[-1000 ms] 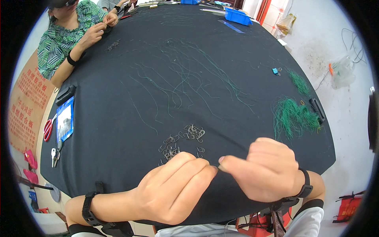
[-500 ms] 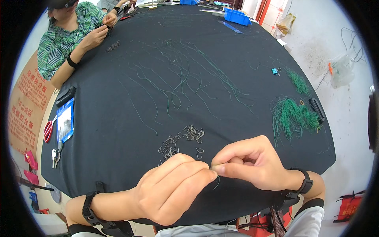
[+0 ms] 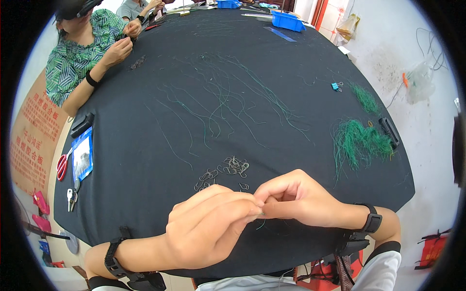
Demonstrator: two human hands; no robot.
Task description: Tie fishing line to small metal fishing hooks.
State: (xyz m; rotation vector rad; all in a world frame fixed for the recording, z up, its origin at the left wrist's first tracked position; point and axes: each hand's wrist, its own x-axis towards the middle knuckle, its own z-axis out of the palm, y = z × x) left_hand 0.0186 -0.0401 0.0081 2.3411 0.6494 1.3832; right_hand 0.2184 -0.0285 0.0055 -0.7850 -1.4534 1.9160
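Observation:
My left hand (image 3: pixel 211 225) and my right hand (image 3: pixel 301 201) meet fingertip to fingertip above the near edge of the table, both closed in a pinch. A short end of thin green line (image 3: pixel 261 224) curls out below the joined fingertips. Whatever else lies between the fingers is hidden by them. Just beyond my hands is a loose pile of dark metal fish hooks (image 3: pixel 235 166), and a few more hooks (image 3: pixel 206 179) lie nearer my left hand, partly behind it. Long green lines (image 3: pixel 213 111) are spread over the middle of the black cloth.
Bundles of green line (image 3: pixel 361 145) lie at right beside a black clip-like object (image 3: pixel 388 132) and a teal binder clip (image 3: pixel 337 87). At left are red-handled scissors (image 3: pixel 62 167), a blue packet (image 3: pixel 83 155) and keys (image 3: pixel 72 198). A person (image 3: pixel 82 53) works at far left; a blue bin (image 3: pixel 288 21) stands far off.
My joined hands have shifted slightly left, and my right hand's fingers have closed in nearer the left fingertips. The view has tilted a little.

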